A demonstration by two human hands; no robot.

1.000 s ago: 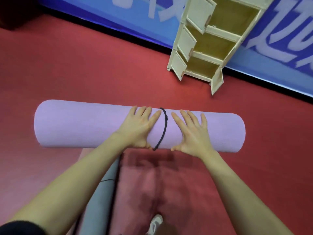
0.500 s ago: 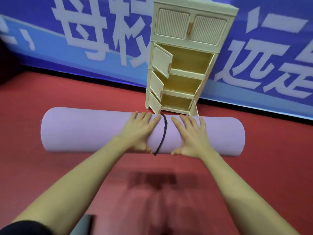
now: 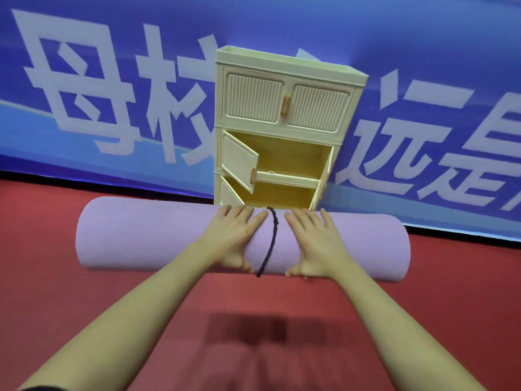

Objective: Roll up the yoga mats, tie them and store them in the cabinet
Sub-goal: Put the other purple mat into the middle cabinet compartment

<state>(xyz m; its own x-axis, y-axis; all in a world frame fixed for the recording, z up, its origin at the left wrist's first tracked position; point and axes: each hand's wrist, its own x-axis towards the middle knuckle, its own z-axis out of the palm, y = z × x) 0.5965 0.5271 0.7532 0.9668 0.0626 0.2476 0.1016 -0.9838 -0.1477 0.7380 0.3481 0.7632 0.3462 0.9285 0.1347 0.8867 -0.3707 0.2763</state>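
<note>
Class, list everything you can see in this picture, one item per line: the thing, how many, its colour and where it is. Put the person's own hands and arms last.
rolled yoga mat: one, lilac, held crosswise in front of the cabinet.
cord: one, black, tied round the mat's middle, between the hands.
cabinet: one, cream, against the banner; top doors closed, lower doors open.
banner: one, blue with white characters, along the back.
floor: one, red, below everything.
left hand: one, fingers spread over the mat, left of the cord.
right hand: one, fingers spread over the mat, right of the cord.
forearms: two, bare, reaching forward.
</note>
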